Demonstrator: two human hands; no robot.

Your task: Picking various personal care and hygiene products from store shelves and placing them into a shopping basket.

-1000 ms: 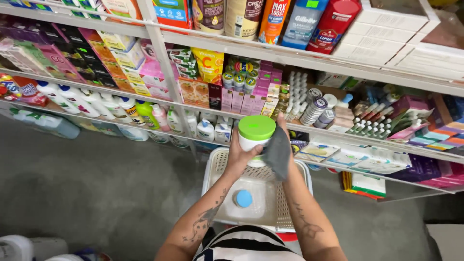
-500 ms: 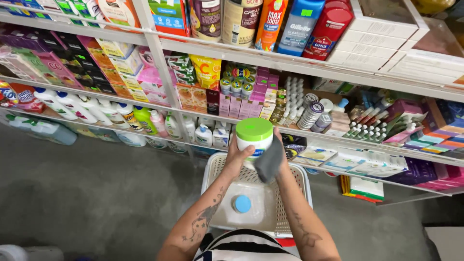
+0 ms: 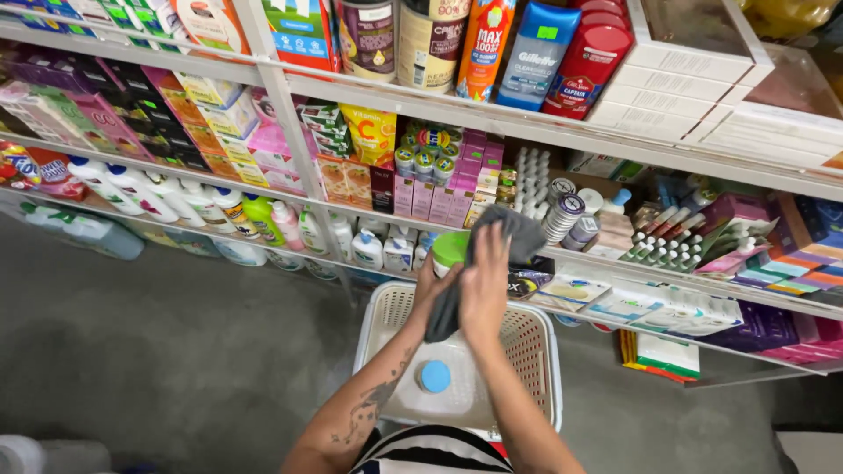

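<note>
Wiping the green-lidded container goes best, I judge, with the lower hand keeping it steady while the cloth sweeps over lid and side, so nothing slips into the basket below. Nearest the camera, a striped top shows at the bottom edge, and both forearms reach forward from it over the white plastic basket, whose lattice walls stand just under the hands; inside it lies a white jug with a blue cap. The left hand is wrapped around the container from beneath, fingers closed on it, though the cloth hides much of the grip. The right hand lies flat and spread over the dark grey cloth, pressing it against the container's top and side; a loose tail of the cloth hangs down between the hands. The container is held in the air above the basket's far rim, just in front of the shelf edge. That metal edge is the closest hard limit, with bottles and small boxes standing tight behind it, so I would keep the strokes short and toward the body. Bare grey floor lies to the left, giving open room there; to the right the lower shelf juts out with flat packets.
</note>
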